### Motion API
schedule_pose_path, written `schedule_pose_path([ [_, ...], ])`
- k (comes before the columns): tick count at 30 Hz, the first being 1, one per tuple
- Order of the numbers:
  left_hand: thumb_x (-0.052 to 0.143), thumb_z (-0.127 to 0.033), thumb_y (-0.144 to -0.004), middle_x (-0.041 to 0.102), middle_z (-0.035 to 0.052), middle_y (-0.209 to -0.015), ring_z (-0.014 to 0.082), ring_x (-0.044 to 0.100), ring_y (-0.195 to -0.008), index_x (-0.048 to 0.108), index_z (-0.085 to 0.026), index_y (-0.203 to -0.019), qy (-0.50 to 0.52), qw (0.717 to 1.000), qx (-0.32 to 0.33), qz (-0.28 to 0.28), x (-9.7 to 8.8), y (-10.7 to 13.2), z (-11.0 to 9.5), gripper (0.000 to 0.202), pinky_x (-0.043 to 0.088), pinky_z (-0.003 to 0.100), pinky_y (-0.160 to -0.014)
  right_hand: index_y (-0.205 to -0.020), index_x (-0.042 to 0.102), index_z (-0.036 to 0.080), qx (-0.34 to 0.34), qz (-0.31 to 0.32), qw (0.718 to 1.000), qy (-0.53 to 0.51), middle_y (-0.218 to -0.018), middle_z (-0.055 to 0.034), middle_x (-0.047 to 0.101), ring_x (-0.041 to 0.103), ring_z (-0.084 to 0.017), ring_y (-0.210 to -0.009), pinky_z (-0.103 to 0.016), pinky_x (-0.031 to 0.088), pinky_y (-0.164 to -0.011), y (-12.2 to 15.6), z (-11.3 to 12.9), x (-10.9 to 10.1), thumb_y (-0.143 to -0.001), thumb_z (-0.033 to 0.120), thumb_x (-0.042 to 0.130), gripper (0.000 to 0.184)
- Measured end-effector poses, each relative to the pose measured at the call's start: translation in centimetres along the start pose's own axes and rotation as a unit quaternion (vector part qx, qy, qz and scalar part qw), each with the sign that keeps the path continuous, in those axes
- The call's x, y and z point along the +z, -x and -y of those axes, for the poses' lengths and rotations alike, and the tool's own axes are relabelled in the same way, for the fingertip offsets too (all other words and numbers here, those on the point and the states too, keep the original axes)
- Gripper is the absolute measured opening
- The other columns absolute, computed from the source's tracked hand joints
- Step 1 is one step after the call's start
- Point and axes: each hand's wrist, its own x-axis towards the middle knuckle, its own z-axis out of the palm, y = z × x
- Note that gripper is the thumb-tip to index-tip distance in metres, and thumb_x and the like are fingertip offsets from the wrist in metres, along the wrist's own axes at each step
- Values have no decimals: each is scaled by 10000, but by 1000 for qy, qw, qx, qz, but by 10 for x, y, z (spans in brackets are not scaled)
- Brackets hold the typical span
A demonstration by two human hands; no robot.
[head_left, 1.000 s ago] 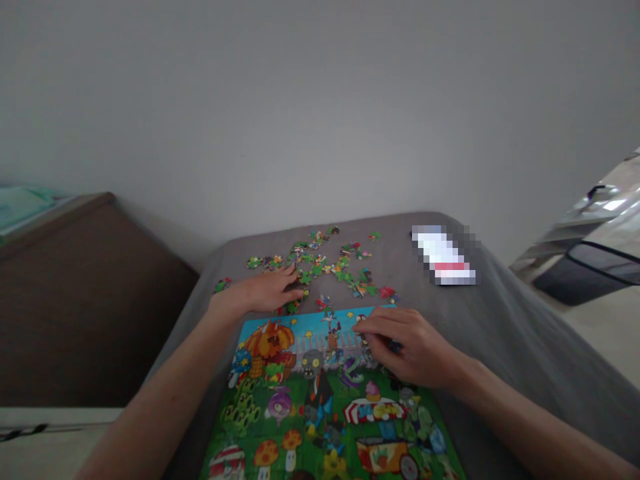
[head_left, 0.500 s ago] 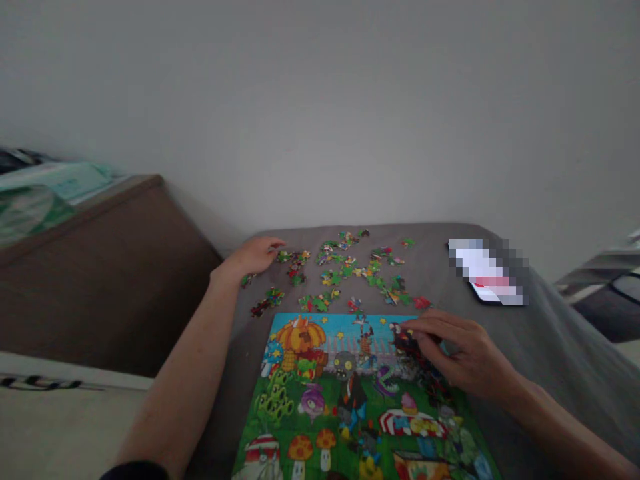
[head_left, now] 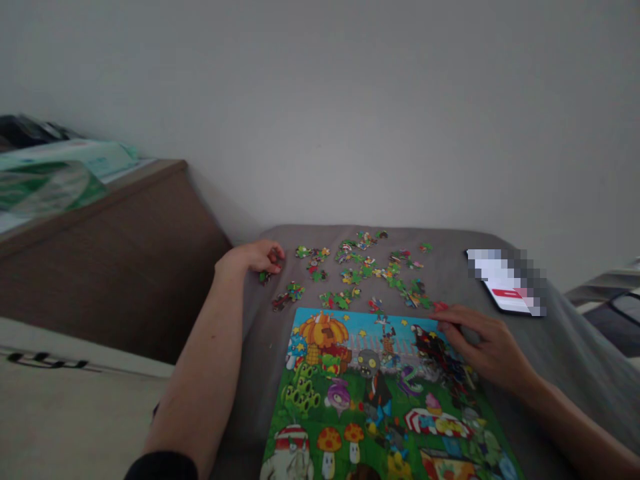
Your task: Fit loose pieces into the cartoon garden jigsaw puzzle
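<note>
My left hand [head_left: 261, 257] is at the far left of the grey cloth, its fingers curled beside a small group of puzzle pieces [head_left: 266, 275]. Whatever lies between those fingers is hidden. On the cloth in front of me is a colourful jigsaw puzzle [head_left: 345, 393] with cartoon plants and zombies; a dark, jumbled patch of pieces [head_left: 445, 360] runs down its upper right side. My right hand [head_left: 483, 340] rests at the puzzle's upper right corner, fingers stretched out, fingertips at the top edge close to a red piece [head_left: 440, 307]. No piece shows in it.
Several loose puzzle pieces [head_left: 367, 268] lie scattered beyond the puzzle. To the right is a phone [head_left: 505, 283] with its screen lit. A brown wooden cabinet [head_left: 115, 267] with plastic bags [head_left: 55, 180] on top stands at left. The wall [head_left: 350, 120] rises behind.
The view has shifted left, so things appear farther right. My left fingers have curled in and moved back toward the nearer left pieces. My right fingertips have slid from the dark patch to the top edge.
</note>
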Motion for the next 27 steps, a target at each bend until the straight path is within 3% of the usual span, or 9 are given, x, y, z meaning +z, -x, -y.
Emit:
schedule_pose_path([
  [3,807,-341,-577,725,22,-850,196,669,-703,703,-200,-1027,19,1000,12,9,4,-3,-4,483,492,265,-593,-993,739,227,1,-6,1000,2,-907,-35,776,749,-169,-801,-241,588,-758,0,-2,0,-908,172,579,190],
  [8,774,-377,-649,726,43,-939,184,667,-704,692,-189,-1058,52,997,61,-1,8,-13,-23,458,511,277,-624,-1014,736,218,1,4,1000,-4,-892,-39,763,734,-156,-789,-238,578,-743,0,-7,-2,-916,161,567,203],
  [13,716,-392,-726,714,96,-1103,246,671,-927,690,-180,-1118,55,991,88,-85,11,-31,-36,446,513,332,-802,-1046,736,222,-7,5,1000,-13,-875,-39,751,717,-150,-752,-233,568,-699,-1,-9,-5,-913,142,567,230],
  [16,784,-342,-669,711,82,-1133,265,651,-1029,714,-198,-1057,60,987,89,-119,17,-39,-34,419,487,339,-901,-1042,734,223,-13,-1,1000,-8,-878,-42,756,721,-152,-745,-231,564,-681,-1,-9,-6,-912,134,563,232],
  [21,800,-306,-750,713,46,-907,222,668,-867,697,-173,-976,96,986,54,-122,26,-47,-20,282,528,332,-804,-1038,725,219,-17,15,1000,-7,-903,-41,757,725,-152,-787,-225,563,-709,0,-9,-6,-923,144,565,211],
  [27,616,-359,-973,622,99,-1241,227,647,-1041,591,-160,-1256,157,982,18,-104,25,-52,-7,347,570,439,-876,-1030,732,218,-4,6,1000,-22,-881,-34,751,717,-146,-748,-224,560,-686,-1,-7,-5,-922,150,563,211],
])
